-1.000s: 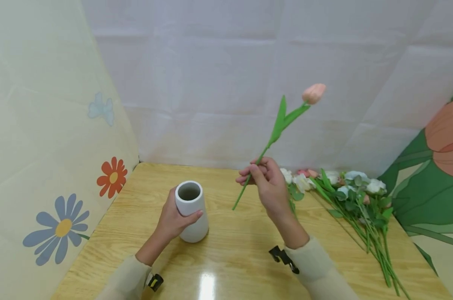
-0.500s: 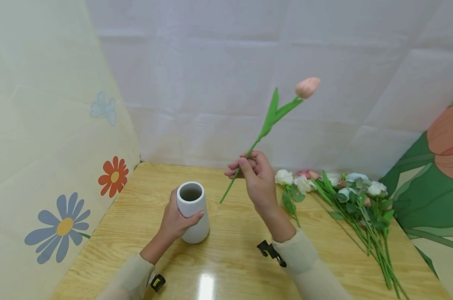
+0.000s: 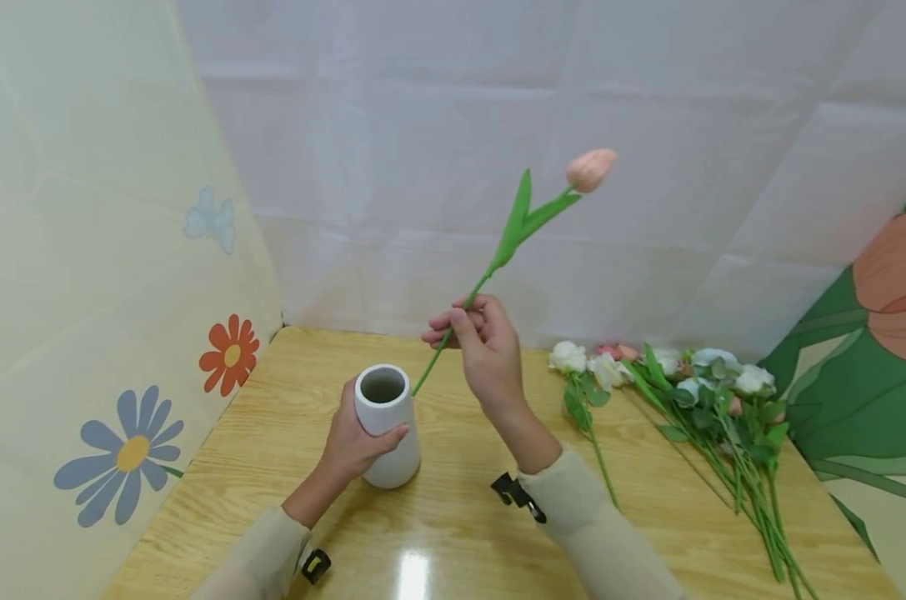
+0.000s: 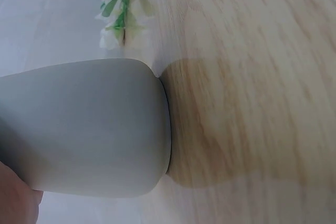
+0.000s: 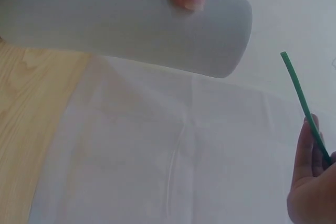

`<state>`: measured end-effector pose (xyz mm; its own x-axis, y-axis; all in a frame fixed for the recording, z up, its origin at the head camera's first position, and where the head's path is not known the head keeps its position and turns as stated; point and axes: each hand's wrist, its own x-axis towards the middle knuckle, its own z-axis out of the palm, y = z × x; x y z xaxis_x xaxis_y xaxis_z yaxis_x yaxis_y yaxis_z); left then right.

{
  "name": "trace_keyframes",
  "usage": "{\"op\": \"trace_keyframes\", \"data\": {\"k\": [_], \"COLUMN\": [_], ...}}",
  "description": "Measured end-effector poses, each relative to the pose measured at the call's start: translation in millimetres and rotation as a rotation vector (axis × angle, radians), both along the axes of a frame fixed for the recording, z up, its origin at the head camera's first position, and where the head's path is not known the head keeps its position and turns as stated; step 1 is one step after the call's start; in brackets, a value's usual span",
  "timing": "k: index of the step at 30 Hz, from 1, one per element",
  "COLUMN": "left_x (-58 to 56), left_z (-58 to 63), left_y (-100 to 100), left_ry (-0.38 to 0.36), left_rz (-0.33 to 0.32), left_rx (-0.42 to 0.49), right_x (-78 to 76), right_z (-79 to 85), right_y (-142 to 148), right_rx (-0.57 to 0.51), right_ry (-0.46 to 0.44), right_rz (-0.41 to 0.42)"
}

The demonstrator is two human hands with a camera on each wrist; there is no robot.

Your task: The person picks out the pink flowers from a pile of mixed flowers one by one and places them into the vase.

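A white vase (image 3: 392, 454) stands upright on the wooden table, its round mouth facing up. My left hand (image 3: 351, 437) grips it around the upper side, thumb across the front; part of that thumb (image 4: 18, 198) shows in the left wrist view. My right hand (image 3: 490, 350) pinches the green stem of a pink tulip (image 3: 591, 170) between thumb and fingers. The tulip tilts, bloom up and to the right, and its lower stem end points down at the vase's right rim. In the right wrist view the stem (image 5: 296, 85) is apart from the vase (image 5: 220, 35).
Several white, pale blue and pink flowers (image 3: 753, 379) with long stems lie on the right of the wooden table (image 3: 468, 517). One white rose (image 3: 568, 357) lies nearer the middle. A pale cloth backdrop (image 3: 422, 167) hangs behind, with printed flowers on both side walls.
My right hand has moved left and slightly up with the tulip, bringing the stem end close to the vase mouth. The left hand and vase have barely moved.
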<state>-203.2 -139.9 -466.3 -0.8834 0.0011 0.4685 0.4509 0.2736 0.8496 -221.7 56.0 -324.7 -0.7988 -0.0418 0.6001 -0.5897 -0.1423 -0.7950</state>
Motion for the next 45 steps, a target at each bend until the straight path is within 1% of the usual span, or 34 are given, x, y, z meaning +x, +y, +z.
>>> {"op": "trace_keyframes", "data": {"k": [8, 12, 15, 24, 29, 33, 35, 42, 45], "left_x": [1.6, 1.3, 1.3, 0.7, 0.8, 1.1, 1.3, 0.2, -0.2], "left_z": [1.1, 0.9, 1.1, 1.2, 1.3, 1.0, 1.0, -1.0, -1.9], "left_y": [0.3, -0.2, -0.4, -0.6, -0.9, -0.2, 0.1, -0.5, -1.1], "left_ry": [-0.009, -0.012, -0.022, -0.062, -0.062, -0.059, -0.056, -0.035, -0.033], "left_rz": [-0.004, -0.003, -0.008, -0.019, -0.020, -0.010, -0.009, -0.015, -0.013], "left_rx": [0.004, 0.001, 0.002, 0.004, 0.001, 0.004, 0.004, 0.004, 0.005], "right_x": [-4.2, -5.8, -6.4, -6.4, -4.2, -1.6, 0.1, 1.4, 1.6], "right_z": [-1.2, -2.8, -5.0, -14.9, -19.0, -22.1, -22.9, -23.5, -22.4], "right_y": [-12.4, -18.4, -22.2, -29.5, -34.7, -37.8, -38.1, -34.9, -33.6], "right_rx": [-0.016, -0.006, 0.018, 0.118, 0.162, 0.232, 0.291, 0.565, 0.613], "right_ry": [0.010, 0.006, 0.002, 0.027, 0.040, 0.056, 0.064, 0.094, 0.088], "right_rz": [0.000, -0.009, -0.007, -0.003, 0.006, 0.020, 0.013, -0.088, -0.104]}}
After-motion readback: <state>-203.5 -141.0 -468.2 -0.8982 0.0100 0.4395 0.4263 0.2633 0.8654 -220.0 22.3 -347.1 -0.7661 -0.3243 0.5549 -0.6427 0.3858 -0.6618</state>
